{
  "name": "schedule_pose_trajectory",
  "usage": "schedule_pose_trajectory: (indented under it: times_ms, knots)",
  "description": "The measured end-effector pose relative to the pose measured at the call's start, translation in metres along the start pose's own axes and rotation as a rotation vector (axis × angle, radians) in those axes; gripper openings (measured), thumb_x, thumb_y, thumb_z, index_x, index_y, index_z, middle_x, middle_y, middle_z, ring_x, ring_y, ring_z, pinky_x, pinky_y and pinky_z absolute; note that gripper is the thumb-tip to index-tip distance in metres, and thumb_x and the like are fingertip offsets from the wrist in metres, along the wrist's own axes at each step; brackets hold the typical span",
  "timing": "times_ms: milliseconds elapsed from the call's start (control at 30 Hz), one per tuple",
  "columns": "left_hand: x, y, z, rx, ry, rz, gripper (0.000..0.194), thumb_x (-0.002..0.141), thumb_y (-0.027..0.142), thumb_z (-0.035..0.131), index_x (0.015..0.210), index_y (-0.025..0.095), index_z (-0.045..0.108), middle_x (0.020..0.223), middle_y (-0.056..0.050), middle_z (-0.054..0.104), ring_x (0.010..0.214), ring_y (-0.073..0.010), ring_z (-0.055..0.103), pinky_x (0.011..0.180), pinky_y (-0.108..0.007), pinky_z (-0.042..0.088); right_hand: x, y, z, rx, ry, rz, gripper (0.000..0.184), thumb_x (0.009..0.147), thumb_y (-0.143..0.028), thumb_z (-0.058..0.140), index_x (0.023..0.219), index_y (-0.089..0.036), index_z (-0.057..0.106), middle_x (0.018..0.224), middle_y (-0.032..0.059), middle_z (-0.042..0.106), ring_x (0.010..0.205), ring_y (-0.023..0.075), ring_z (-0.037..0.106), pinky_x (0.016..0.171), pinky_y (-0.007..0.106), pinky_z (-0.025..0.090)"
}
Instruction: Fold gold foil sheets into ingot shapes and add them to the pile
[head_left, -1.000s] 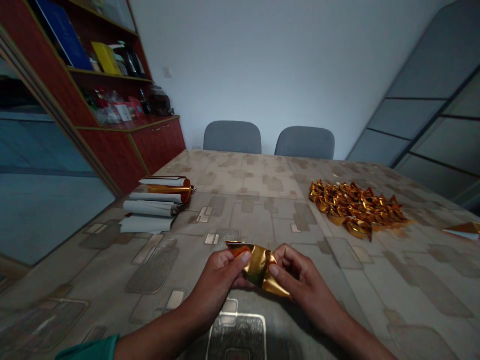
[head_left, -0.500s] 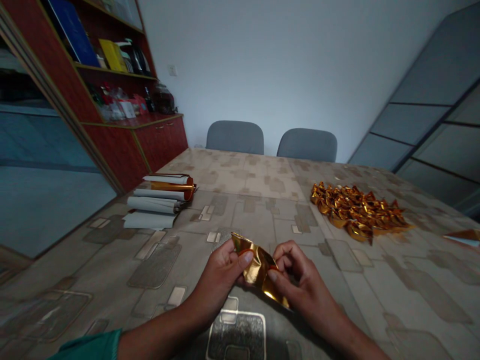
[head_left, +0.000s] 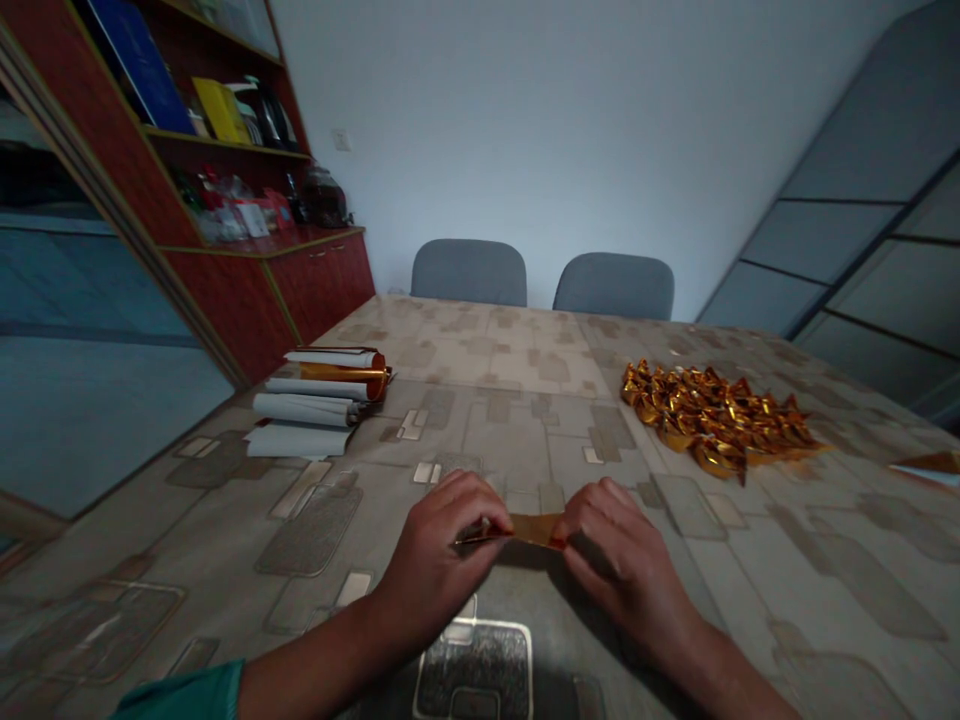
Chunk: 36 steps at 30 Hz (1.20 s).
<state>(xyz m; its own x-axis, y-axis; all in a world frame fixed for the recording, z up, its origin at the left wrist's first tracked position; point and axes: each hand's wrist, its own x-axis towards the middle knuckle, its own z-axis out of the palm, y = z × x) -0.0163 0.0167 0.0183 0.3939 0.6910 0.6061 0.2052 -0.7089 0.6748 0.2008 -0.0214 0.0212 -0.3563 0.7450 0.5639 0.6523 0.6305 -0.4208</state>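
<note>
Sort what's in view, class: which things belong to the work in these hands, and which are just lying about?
Seemingly part of the work:
gold foil piece, held by left hand and right hand
rolled sheets
heaped gold pieces

Just lying about, apparently:
two grey chairs
shelved blue item
shelved yellow item
wall socket

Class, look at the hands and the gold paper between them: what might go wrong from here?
The gold paper is gripped by both the left hand and the right hand; pulling too hard might tear it.
The hands hide much of it, so a crooked fold could go unnoticed.
The gold pile lies beyond the right hand; a careless reach might crush some pieces.
</note>
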Motion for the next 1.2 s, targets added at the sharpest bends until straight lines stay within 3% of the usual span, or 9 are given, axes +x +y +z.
schedule_pose_trajectory:
  times_ms: [133,300,467,633,767,933,1067,1200]
  knots:
    - [-0.003,-0.003,0.000,0.066,-0.024,0.164,0.016,0.085,0.003,0.059,0.081,0.017,0.062,0.080,-0.003,0.062,0.075,-0.0141,0.059,0.067,-0.023,0.045,-0.002,-0.002,-0.002,-0.087,-0.004,-0.066,0.018,0.094,-0.006,0.048,0.086,-0.019,0.058,0.077,0.0040,0.059,0.072,0.0200,0.049,0.065,0.031,0.035]
    - [-0.007,-0.002,0.001,0.112,-0.049,0.269,0.007,0.091,0.016,0.063,0.084,0.017,0.065,0.080,-0.002,0.055,0.069,-0.0122,0.055,0.059,-0.020,0.043,-0.003,-0.002,-0.002,-0.106,0.093,-0.089,0.017,0.094,-0.007,0.051,0.088,-0.020,0.060,0.067,-0.0002,0.057,0.065,0.0174,0.047,0.062,0.030,0.032]
    - [-0.010,0.000,0.003,0.139,-0.004,0.329,0.009,0.092,0.016,0.062,0.085,0.017,0.067,0.077,0.000,0.049,0.061,-0.0089,0.050,0.052,-0.018,0.038,-0.003,-0.007,-0.001,0.149,0.085,0.104,0.014,0.093,-0.010,0.055,0.091,-0.022,0.061,0.069,-0.0026,0.060,0.064,0.0156,0.055,0.063,0.029,0.040]
    - [-0.010,-0.003,0.005,0.156,-0.030,0.371,0.012,0.096,0.016,0.058,0.091,0.016,0.068,0.082,-0.004,0.057,0.067,-0.0114,0.056,0.058,-0.020,0.044,-0.001,-0.008,-0.001,0.349,0.008,0.247,0.017,0.096,-0.016,0.051,0.101,-0.024,0.064,0.082,-0.0003,0.063,0.073,0.0169,0.061,0.064,0.028,0.046]
    - [-0.010,-0.001,0.009,0.227,-0.179,0.397,0.015,0.097,0.016,0.055,0.089,0.018,0.068,0.078,-0.002,0.066,0.068,-0.0136,0.057,0.062,-0.025,0.043,0.000,-0.003,0.001,0.316,-0.040,0.237,0.022,0.089,-0.006,0.050,0.095,-0.023,0.062,0.083,0.0011,0.064,0.079,0.0188,0.060,0.069,0.030,0.046]
    - [-0.011,-0.002,0.013,0.312,-0.406,0.358,0.014,0.098,0.017,0.054,0.102,0.021,0.067,0.095,-0.003,0.073,0.083,-0.0178,0.060,0.077,-0.033,0.042,-0.002,0.004,0.005,0.245,-0.216,0.223,0.022,0.091,-0.004,0.050,0.087,-0.022,0.061,0.081,0.0008,0.062,0.083,0.0204,0.057,0.075,0.034,0.042]
    - [-0.009,-0.007,0.012,0.301,-0.478,0.198,0.016,0.095,0.014,0.050,0.096,0.018,0.066,0.096,-0.006,0.071,0.088,-0.0202,0.061,0.085,-0.035,0.043,-0.005,0.007,0.008,0.211,-0.306,0.194,0.023,0.091,-0.001,0.051,0.089,-0.023,0.060,0.085,0.0001,0.063,0.087,0.0204,0.056,0.081,0.037,0.040]
    - [-0.010,-0.009,0.014,0.331,-0.488,0.251,0.017,0.097,0.016,0.051,0.092,0.018,0.067,0.090,-0.005,0.071,0.087,-0.0196,0.061,0.085,-0.034,0.045,-0.008,0.010,0.010,0.178,-0.308,0.196,0.029,0.086,0.004,0.049,0.089,-0.022,0.062,0.094,0.0026,0.062,0.094,0.0216,0.055,0.084,0.039,0.040]
